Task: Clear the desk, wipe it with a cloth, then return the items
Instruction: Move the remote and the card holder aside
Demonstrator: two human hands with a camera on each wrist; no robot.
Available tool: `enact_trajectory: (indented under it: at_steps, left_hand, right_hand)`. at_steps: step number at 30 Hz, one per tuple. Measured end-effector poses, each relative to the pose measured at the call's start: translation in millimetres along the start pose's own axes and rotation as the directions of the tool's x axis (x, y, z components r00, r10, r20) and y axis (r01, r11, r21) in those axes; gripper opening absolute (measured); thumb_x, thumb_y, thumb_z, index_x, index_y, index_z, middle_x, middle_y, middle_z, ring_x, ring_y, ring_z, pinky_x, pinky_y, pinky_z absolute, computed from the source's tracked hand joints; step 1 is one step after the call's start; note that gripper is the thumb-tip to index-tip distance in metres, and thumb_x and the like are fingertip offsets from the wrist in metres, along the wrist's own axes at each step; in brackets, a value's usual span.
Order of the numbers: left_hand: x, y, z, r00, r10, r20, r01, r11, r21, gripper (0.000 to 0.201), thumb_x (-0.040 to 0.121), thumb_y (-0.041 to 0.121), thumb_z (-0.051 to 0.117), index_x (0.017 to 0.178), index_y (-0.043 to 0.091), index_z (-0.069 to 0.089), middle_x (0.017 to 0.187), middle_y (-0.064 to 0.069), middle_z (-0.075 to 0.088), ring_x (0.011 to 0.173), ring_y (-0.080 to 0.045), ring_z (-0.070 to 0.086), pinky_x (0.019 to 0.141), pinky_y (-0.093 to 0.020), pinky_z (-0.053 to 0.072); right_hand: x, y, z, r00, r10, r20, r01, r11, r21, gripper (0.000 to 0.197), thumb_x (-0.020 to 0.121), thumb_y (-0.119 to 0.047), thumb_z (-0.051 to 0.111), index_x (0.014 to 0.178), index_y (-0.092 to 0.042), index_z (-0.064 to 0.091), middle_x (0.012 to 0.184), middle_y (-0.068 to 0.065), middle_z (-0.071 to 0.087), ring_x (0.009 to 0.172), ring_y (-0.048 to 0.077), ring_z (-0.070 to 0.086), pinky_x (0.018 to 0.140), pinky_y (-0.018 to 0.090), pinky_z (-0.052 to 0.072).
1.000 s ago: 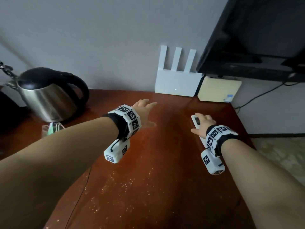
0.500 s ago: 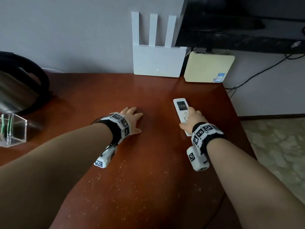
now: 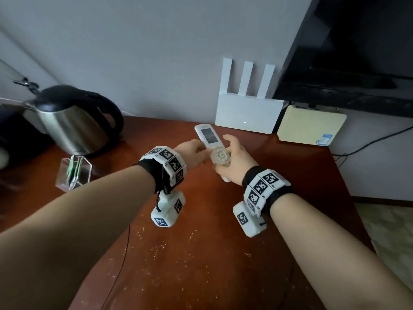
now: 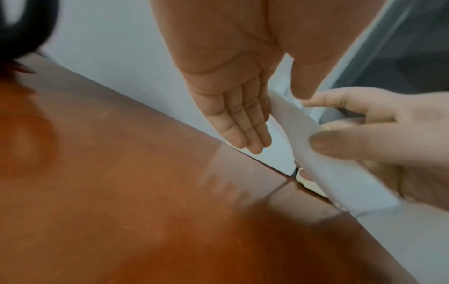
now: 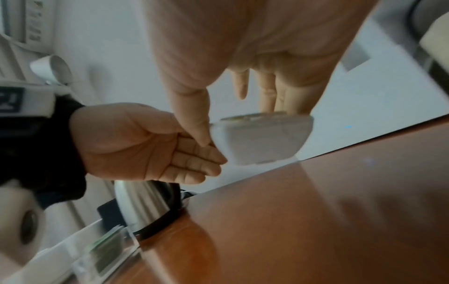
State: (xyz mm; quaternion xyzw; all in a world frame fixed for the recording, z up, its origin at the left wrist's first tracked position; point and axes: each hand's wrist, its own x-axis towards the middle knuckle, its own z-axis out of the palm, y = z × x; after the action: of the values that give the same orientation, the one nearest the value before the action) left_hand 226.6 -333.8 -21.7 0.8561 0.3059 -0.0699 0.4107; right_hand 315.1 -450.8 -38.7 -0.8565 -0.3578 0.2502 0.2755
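Observation:
A white remote (image 3: 212,144) with a small screen is lifted above the reddish-brown desk (image 3: 201,265), tilted with its screen end toward the wall. My right hand (image 3: 237,162) grips its lower button end, thumb on one side and fingers on the other (image 4: 352,146). My left hand (image 3: 192,151) meets the remote from the left. Its fingers (image 4: 243,124) lie straight along the underside and its thumb sits above the top edge. In the right wrist view the left hand (image 5: 189,159) is palm up, touching the remote (image 5: 262,142).
A steel kettle (image 3: 73,126) stands at the back left, with a clear plastic box (image 3: 73,173) in front of it. A white router (image 3: 248,108) and a cream box (image 3: 310,126) lean on the wall under a dark screen (image 3: 357,63). Fine crumbs (image 3: 167,242) dot the desk's near half.
My right hand has lifted the remote off the desk and carried it left toward the middle. My left hand has left the desk surface and come up against the remote.

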Motion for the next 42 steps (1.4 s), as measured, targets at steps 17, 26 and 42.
enact_trajectory:
  at_steps: [17, 26, 42]
  left_hand:
    - [-153.2, -188.1, -162.7, 0.905, -0.407, -0.128, 0.263, 0.768, -0.584, 0.021, 0.098, 0.012, 0.042, 0.117, 0.006, 0.048, 0.094, -0.008, 0.064, 0.083, -0.024, 0.065, 0.067, -0.039, 0.059]
    - [-194.0, -278.5, -182.0, 0.902, -0.425, -0.07, 0.361, 0.835, -0.415, 0.037, 0.094, 0.015, 0.053, 0.129, 0.014, 0.042, 0.121, -0.01, 0.063, 0.105, -0.027, 0.064, 0.072, -0.035, 0.058]
    - [-121.8, -364.7, -169.9, 0.854, -0.482, -0.196, 0.5, 0.865, 0.049, 0.061, 0.095, 0.007, 0.038, 0.149, 0.032, 0.023, 0.14, -0.011, 0.038, 0.121, -0.032, 0.047, 0.093, -0.034, 0.04]
  right_hand:
    - [-19.2, -234.7, 155.5, 0.85, -0.394, 0.35, 0.414, 0.91, 0.017, 0.069, 0.086, -0.017, 0.063, 0.143, -0.029, 0.027, 0.129, 0.002, 0.056, 0.104, 0.013, 0.059, 0.082, 0.02, 0.05]
    - [-8.7, -271.2, 230.8, 0.881, -0.243, 0.406, 0.246, 0.968, 0.045, 0.068, 0.089, -0.01, 0.059, 0.147, -0.017, 0.025, 0.136, 0.01, 0.05, 0.111, 0.031, 0.059, 0.097, 0.039, 0.048]
    - [65.3, -236.1, 272.2, 0.944, -0.082, 0.321, 0.163, 0.958, -0.236, 0.08, 0.076, -0.023, 0.074, 0.141, -0.028, 0.028, 0.14, 0.005, 0.03, 0.116, 0.028, 0.053, 0.101, 0.034, 0.041]
